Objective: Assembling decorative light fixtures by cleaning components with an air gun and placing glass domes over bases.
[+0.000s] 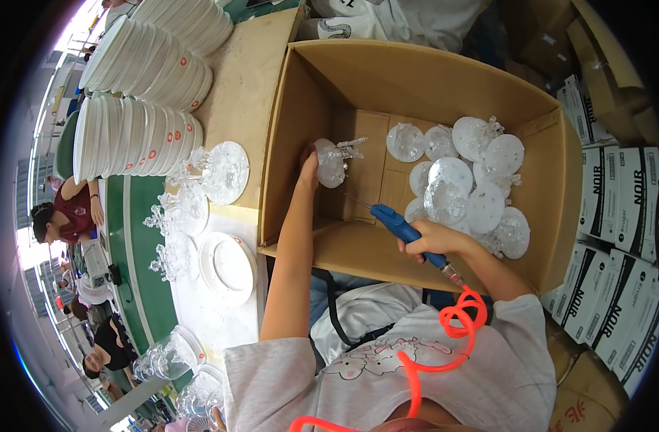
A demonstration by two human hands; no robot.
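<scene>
Our left hand (309,163) grips the clear piece (331,165) at left inside the cardboard box (430,75), our right hand (432,241) clasping the blue air gun (396,224) over its near wall (344,250), nozzle (358,201) toward the piece.

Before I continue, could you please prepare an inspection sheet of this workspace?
Surface: table, tan and white, bearing clear pieces.
Job's things: clear round piece within the opening of the cardboard box; similar pieces grouped in its right part.
Clutter: stacks of white round ware on the left.
Hands: left hand holds the clear round piece; right hand grips the blue tool.
Cables: red coiled hose joins the tool.
Surroundings: cartons at right; co-workers at left.
</scene>
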